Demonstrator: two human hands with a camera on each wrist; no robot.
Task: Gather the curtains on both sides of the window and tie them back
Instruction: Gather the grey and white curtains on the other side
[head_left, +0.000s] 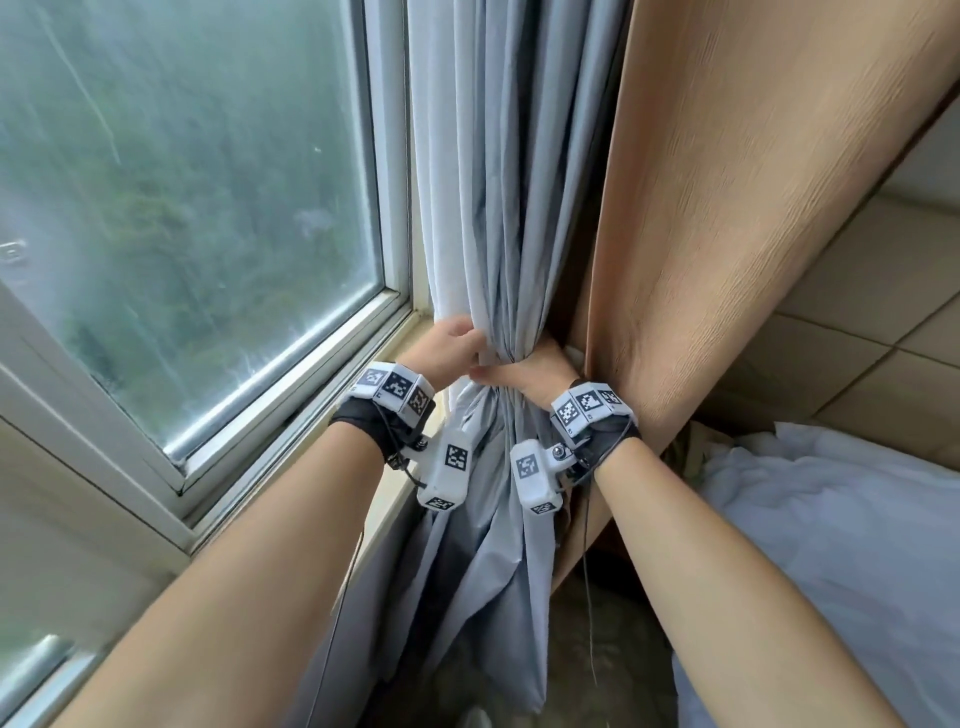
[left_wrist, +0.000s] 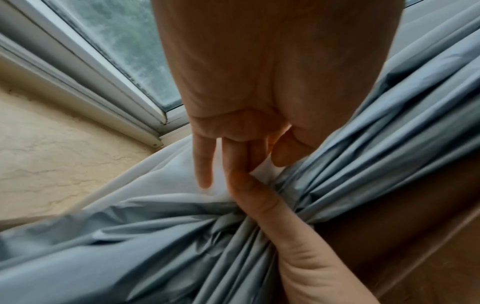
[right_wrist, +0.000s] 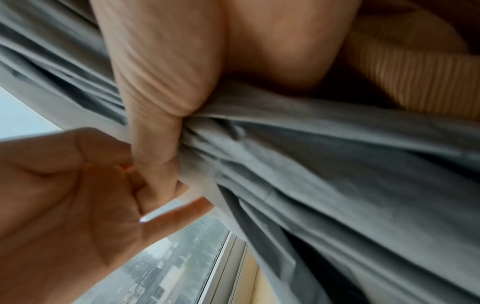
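Nearest me, my forearms converge on the grey curtain (head_left: 498, 208) at sill height. My right hand (head_left: 535, 371) is clenched around the gathered waist of that curtain, thumb pressed across the bunched pleats; the left wrist view shows the folds cinched tight under the thumb and fanning out on both sides of it. My left hand (head_left: 441, 348) sits just beside it, touching my right thumb, and pinches a pale fold at the window-side edge of the bundle between thumb and curled fingers; one finger stays straight and free. Beside the grey curtain, on the right, hangs the tan curtain (head_left: 727, 208), swept out to the side and outside my grasp. Below right lies white bedding (head_left: 831, 519). Beyond the hands: the window sill (head_left: 400, 488), the white window frame (head_left: 384, 218), and fogged glass. Progress, as I judge it: the grey layer on this side is gathered but not secured. No tie-back is visible in any view. Remaining: take in the tan curtain, tie the bundle, then do the opposite side, which is out of view.
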